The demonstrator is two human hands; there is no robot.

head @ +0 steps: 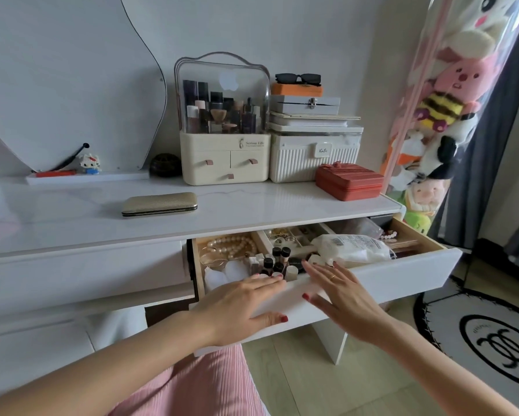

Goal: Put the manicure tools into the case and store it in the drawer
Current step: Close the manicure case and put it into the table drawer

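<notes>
Both hands are flat with straight fingers, grasping nothing: the left hand [246, 304] rests on the front panel of the open drawer [402, 274], the right hand [342, 292] just beside it. The closed gold case [159, 204] lies on the tabletop [72, 217], above and left of the drawer.

Tabletop hides the drawer [372, 277] back; tools perhaps inside shut case [159, 204].

We see soft, even daylight, a pale sheen on the tabletop [72, 211], and wide-angle bending at the edges.
</notes>
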